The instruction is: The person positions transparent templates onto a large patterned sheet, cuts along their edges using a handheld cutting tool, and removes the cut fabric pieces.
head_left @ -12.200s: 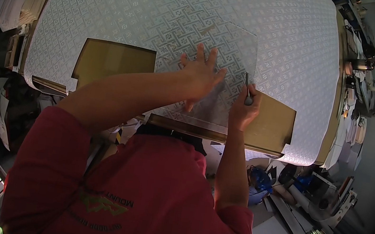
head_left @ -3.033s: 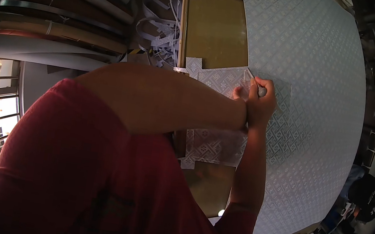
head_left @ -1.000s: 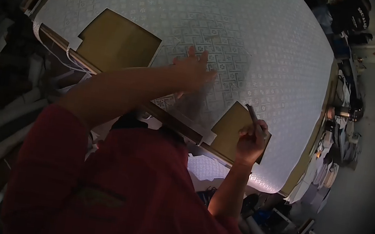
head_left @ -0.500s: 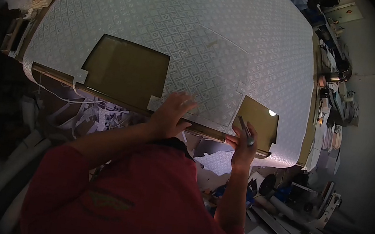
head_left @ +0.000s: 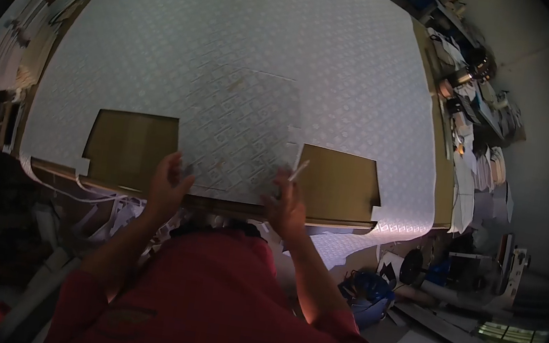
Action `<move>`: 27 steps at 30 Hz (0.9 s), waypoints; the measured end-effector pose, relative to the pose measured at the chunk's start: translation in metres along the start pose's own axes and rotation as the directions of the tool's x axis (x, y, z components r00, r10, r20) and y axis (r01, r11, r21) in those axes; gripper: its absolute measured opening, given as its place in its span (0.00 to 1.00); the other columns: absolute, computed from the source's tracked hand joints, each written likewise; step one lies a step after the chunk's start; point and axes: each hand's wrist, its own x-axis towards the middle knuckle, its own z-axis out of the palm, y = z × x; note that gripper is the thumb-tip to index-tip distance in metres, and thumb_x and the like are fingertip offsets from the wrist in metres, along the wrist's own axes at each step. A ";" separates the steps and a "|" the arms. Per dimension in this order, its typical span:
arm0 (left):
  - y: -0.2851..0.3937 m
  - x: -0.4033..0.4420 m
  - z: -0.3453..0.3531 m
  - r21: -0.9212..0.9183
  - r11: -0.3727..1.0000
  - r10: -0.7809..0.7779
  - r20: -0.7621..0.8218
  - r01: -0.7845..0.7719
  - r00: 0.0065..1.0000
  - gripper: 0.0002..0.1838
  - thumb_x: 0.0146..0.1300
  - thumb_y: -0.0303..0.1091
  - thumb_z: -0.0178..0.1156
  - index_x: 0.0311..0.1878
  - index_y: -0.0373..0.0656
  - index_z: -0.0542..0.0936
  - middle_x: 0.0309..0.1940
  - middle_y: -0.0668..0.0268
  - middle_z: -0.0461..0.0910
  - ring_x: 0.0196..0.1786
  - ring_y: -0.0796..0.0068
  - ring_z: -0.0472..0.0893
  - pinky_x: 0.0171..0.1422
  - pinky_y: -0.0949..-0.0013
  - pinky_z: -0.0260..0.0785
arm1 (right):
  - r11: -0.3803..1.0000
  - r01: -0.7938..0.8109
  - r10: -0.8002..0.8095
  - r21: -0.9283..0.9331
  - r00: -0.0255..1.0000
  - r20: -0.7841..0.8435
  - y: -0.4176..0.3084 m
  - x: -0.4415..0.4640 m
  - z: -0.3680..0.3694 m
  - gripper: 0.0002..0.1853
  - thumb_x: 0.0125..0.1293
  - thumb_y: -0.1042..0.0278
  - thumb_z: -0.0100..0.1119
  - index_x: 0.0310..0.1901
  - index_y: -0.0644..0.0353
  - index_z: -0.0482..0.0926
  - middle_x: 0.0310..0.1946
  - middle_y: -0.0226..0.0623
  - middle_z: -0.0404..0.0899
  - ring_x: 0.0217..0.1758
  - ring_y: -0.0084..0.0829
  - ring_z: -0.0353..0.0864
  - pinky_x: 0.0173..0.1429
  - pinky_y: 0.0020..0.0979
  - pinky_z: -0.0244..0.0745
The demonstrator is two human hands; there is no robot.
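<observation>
A large pale patterned sheet [head_left: 129, 60] covers the table, with two rectangular openings along its near edge that show the brown board [head_left: 130, 148] beneath. Between the openings lies a see-through template [head_left: 238, 131] through which the pattern looks darker. My left hand [head_left: 168, 188] is at the template's lower left corner, fingers apart and curved, blurred a little. At the lower right corner is my right hand [head_left: 287, 208], holding a slim pen-like tool [head_left: 299, 170] that points up and to the right; its exact kind is unclear.
Stacks of cut sheets [head_left: 15, 44] stand at the left. Papers and tools crowd a shelf [head_left: 467, 100] along the right wall. Pale offcut strips [head_left: 121, 213] hang below the near edge. A blue bag-like bundle [head_left: 366, 293] sits on the floor at right.
My left hand has left its flat position on the near edge for the template's left corner. My right hand, still with the tool, has come to the template's right corner. The view has turned.
</observation>
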 end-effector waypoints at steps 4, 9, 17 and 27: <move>-0.006 0.008 0.006 -0.017 0.998 -0.062 -0.014 0.062 0.998 0.33 0.69 0.33 0.72 0.74 0.40 0.70 0.64 0.58 0.76 0.63 0.69 0.75 0.69 0.62 0.70 | 0.997 0.034 -0.030 -0.072 0.998 0.049 0.008 0.003 -0.012 0.31 0.58 0.62 0.80 0.59 0.58 0.73 0.71 0.51 0.75 0.73 0.60 0.73 0.78 0.57 0.66; 0.003 0.015 0.006 -0.005 0.993 -0.117 -0.041 0.117 0.992 0.34 0.68 0.36 0.73 0.73 0.39 0.71 0.65 0.52 0.77 0.67 0.62 0.77 0.71 0.58 0.71 | 0.997 -0.016 0.026 -0.076 0.990 0.142 0.033 0.019 -0.006 0.33 0.58 0.56 0.80 0.60 0.57 0.73 0.73 0.50 0.74 0.73 0.60 0.73 0.81 0.63 0.58; 0.050 0.013 0.022 0.185 0.970 -0.138 -0.126 0.160 0.982 0.36 0.66 0.45 0.74 0.71 0.37 0.73 0.64 0.46 0.80 0.69 0.51 0.79 0.73 0.53 0.71 | 0.999 0.046 -0.048 0.013 0.978 0.205 0.078 0.080 -0.003 0.34 0.55 0.64 0.81 0.61 0.58 0.72 0.72 0.52 0.73 0.71 0.60 0.73 0.73 0.56 0.70; 0.059 0.017 0.021 0.288 0.935 -0.168 -0.153 0.207 0.974 0.35 0.64 0.47 0.74 0.67 0.34 0.76 0.65 0.43 0.80 0.66 0.47 0.81 0.70 0.53 0.73 | 0.982 -0.047 -0.023 0.182 0.929 0.368 0.042 0.196 0.046 0.32 0.62 0.69 0.75 0.66 0.62 0.71 0.63 0.58 0.75 0.61 0.60 0.77 0.65 0.51 0.75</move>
